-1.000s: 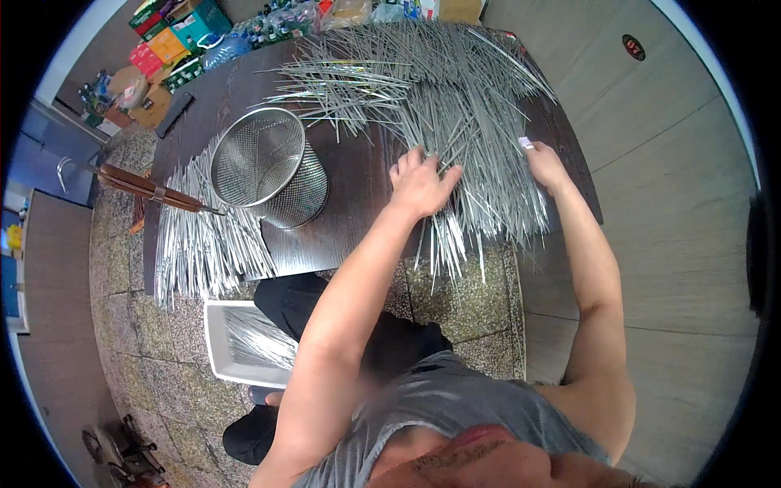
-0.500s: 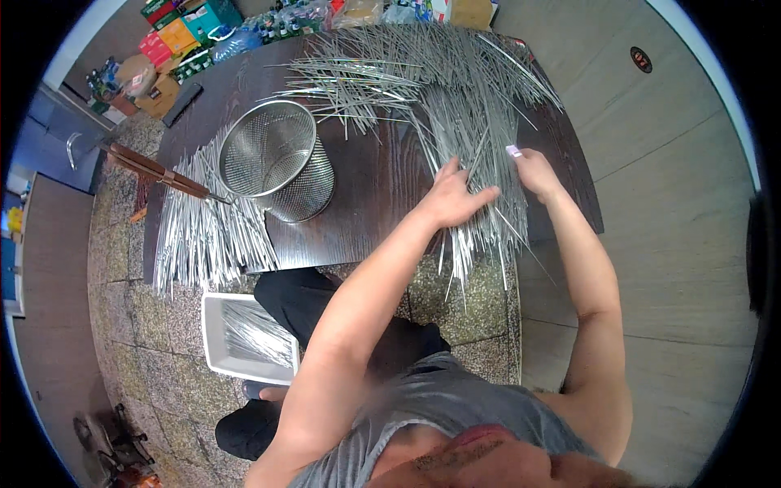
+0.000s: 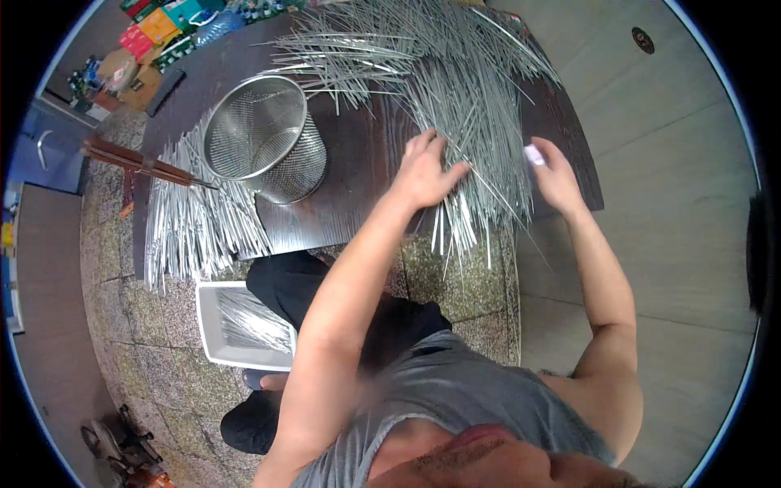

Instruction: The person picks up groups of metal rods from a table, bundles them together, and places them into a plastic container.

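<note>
A thick layer of thin metal skewers (image 3: 468,106) covers the right part of the dark table, with many ends jutting over its front edge. My left hand (image 3: 425,172) lies against the left side of these skewers, thumb spread from the fingers. To the right of the heap, and apart from it, is my right hand (image 3: 558,177), its fingers drawn together. A small white piece (image 3: 534,154) shows at its fingertips; I cannot tell whether it is held or wrapped around a finger.
A wire mesh basket (image 3: 313,163) stands left of my left hand. Beside it lie more skewers (image 3: 191,236) and a brown-handled tool (image 3: 134,159). On the floor, a white bin (image 3: 207,325) holds further skewers. Boxes (image 3: 159,28) stand beyond the table; a wall (image 3: 643,187) runs along the right.
My right hand has moved away from the skewers to the right. My left hand has shifted slightly left along the heap. The whole view has tilted a little.
</note>
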Demonstrator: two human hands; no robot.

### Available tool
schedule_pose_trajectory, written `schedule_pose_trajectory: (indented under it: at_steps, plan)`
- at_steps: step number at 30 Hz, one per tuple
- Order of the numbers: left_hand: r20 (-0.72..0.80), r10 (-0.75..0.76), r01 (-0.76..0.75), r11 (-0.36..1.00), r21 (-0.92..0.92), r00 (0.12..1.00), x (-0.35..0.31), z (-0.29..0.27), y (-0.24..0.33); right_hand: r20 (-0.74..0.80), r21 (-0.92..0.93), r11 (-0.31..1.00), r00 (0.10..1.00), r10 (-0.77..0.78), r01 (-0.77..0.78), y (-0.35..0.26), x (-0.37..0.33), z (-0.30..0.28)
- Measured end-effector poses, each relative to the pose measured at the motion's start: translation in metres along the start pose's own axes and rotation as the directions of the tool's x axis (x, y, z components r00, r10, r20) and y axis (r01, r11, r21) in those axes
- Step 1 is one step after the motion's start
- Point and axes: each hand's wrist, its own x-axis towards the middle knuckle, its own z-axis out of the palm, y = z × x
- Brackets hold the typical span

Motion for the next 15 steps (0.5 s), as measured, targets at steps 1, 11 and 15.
schedule_pose_trajectory:
  at_steps: [1, 11, 15]
  plan:
    - [-0.021, 0.037, -0.036, 0.998, 0.042, 0.999, 0.000, 0.004, -0.012, -0.012, 0.087, 0.996, 1.000, 0.005, -0.003, 0.002, -0.017, -0.007]
    - [-0.232, -0.048, -0.004, 0.975, -0.221, 0.972, -0.022, -0.036, 0.027, -0.231, 0.730, 0.648, 0.814, 0.533, -0.217, 0.047, -0.149, 0.006]
    - [-0.275, -0.039, 0.000, 0.990, -0.140, 0.961, -0.045, -0.058, 0.030, -0.158, 0.853, 0.484, 0.788, 0.596, -0.195, 0.020, -0.148, 0.025]
